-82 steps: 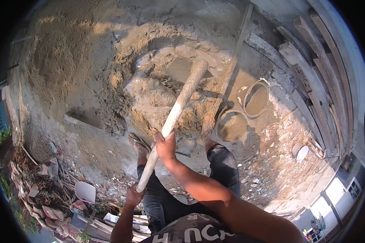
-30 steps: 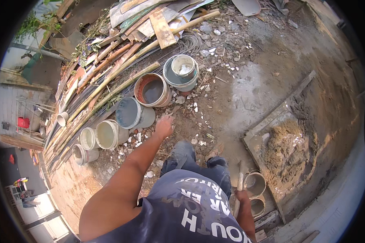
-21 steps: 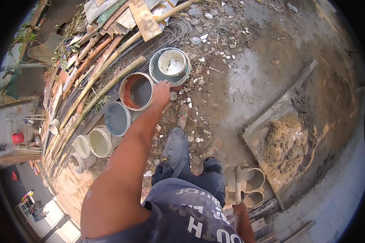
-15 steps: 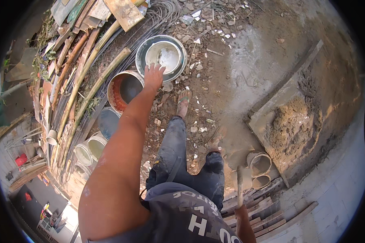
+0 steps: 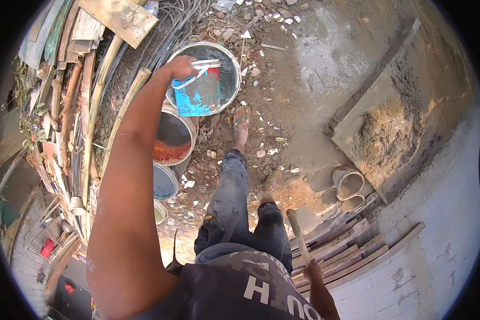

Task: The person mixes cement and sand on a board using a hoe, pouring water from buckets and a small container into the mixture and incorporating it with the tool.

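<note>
My left hand [image 5: 182, 67] is closed on the rim of a small bucket [image 5: 197, 95], blue with grey smears and a red patch. Its white handle hangs loose across its side. I hold it tipped over a large round tub [image 5: 231, 80] with grey, watery contents. Low on the right, my right hand [image 5: 312, 271] is wrapped round a pale wooden handle [image 5: 298, 234]. What tool the handle belongs to cannot be made out. Close to the tub stands a bucket with a red inner wall [image 5: 172, 153], with dark liquid in it.
Bamboo poles [image 5: 124, 114] and scrap boards [image 5: 120, 21] are heaped at left. A sand-and-mortar pile [image 5: 392, 130] lies on a board at right, near two small buckets [image 5: 349, 183]. Planks [image 5: 352, 248] lie along a block wall [image 5: 400, 282]. Broken tile pieces litter the ground around my feet.
The small bucket, upright inside the large tub before, is now gripped and tilted by my left hand, which was open over it. The wooden handle in my right hand has swung leftward.
</note>
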### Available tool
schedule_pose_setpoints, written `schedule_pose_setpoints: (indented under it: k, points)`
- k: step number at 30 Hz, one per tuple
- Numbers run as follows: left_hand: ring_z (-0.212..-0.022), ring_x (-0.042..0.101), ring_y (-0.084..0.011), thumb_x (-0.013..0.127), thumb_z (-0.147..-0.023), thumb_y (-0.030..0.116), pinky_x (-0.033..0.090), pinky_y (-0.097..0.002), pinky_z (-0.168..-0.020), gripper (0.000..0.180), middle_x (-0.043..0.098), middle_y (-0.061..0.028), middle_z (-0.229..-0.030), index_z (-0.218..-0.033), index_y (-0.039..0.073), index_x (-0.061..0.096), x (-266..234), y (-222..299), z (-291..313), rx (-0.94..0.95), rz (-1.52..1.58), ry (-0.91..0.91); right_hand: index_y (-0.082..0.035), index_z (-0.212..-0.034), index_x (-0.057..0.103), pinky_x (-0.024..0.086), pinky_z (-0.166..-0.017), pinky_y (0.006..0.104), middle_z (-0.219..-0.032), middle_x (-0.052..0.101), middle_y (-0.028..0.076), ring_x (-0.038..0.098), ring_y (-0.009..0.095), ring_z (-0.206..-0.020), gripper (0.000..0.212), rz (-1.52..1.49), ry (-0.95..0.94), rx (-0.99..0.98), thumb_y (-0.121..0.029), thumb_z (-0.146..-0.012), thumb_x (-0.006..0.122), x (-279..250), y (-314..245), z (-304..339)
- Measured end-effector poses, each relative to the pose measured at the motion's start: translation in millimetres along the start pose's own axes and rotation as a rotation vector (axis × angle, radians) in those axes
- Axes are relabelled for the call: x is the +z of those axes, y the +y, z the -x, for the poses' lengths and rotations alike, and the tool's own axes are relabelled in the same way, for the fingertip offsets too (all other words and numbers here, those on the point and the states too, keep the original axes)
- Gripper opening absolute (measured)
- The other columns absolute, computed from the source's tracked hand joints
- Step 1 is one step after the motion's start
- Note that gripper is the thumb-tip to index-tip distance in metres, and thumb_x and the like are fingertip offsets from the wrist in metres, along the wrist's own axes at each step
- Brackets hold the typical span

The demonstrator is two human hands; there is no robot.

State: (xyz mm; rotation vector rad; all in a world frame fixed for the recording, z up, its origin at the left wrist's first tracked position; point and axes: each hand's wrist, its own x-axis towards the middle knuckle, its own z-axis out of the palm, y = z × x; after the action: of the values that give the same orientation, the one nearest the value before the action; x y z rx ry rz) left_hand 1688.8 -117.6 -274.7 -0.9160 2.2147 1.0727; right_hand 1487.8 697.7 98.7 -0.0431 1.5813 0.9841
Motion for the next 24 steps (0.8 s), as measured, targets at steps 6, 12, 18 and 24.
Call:
schedule_pose_setpoints:
  k: [6, 12, 18, 24]
  points:
    - [-0.103, 0.065, -0.0331, 0.063, -0.079, 0.032, 0.049, -0.0428, -0.092, 0.052, 0.07, -0.0199, -0.113, -0.12, 0.001, 0.066, 19.8, 24.3, -103.2, -0.113, 0.196, -0.212, -0.006, -0.125, 0.048, 0.051, -0.092, 0.0535, -0.111, 0.068, 0.026, 0.065, 0.044, -0.106, 0.032, -0.041, 0.056, 0.013, -0.015, -0.094, 0.048, -2.3, -51.3, 22.9]
    - [-0.117, 0.061, -0.0381, 0.06, -0.079, 0.038, 0.046, -0.0435, -0.102, 0.061, 0.063, -0.0267, -0.127, -0.129, 0.002, 0.061, 29.2, -22.0, -119.9, -0.106, -0.064, -0.15, -0.011, -0.125, 0.045, 0.046, -0.097, 0.0574, -0.118, 0.063, 0.03, 0.06, 0.049, -0.111, 0.038, -0.25, 0.004, 0.026, -0.022, -0.09, 0.055, 25.4, -69.9, 4.7]
    - [-0.112, 0.061, -0.0453, 0.062, -0.083, 0.034, 0.048, -0.0493, -0.097, 0.046, 0.064, -0.0304, -0.116, -0.119, 0.005, 0.062, 53.2, 22.4, -60.9, -0.026, -0.282, 0.029, -0.009, -0.124, 0.047, 0.049, -0.094, 0.0558, -0.107, 0.067, 0.03, 0.064, 0.048, -0.105, 0.039, -0.287, 0.012, -0.01, -0.024, -0.089, 0.054, 67.1, -42.6, 5.4]
    - [-0.092, 0.065, -0.0467, 0.061, -0.087, 0.029, 0.051, -0.0552, -0.082, 0.032, 0.069, -0.0247, -0.096, -0.11, 0.007, 0.057, 112.9, 39.5, 54.4, -0.038, -0.379, 0.274, -0.011, -0.127, 0.045, 0.049, -0.095, 0.0549, -0.108, 0.067, 0.029, 0.063, 0.048, -0.106, 0.041, -0.413, 0.013, -0.048, -0.024, -0.089, 0.055, 134.6, -15.7, -19.5]
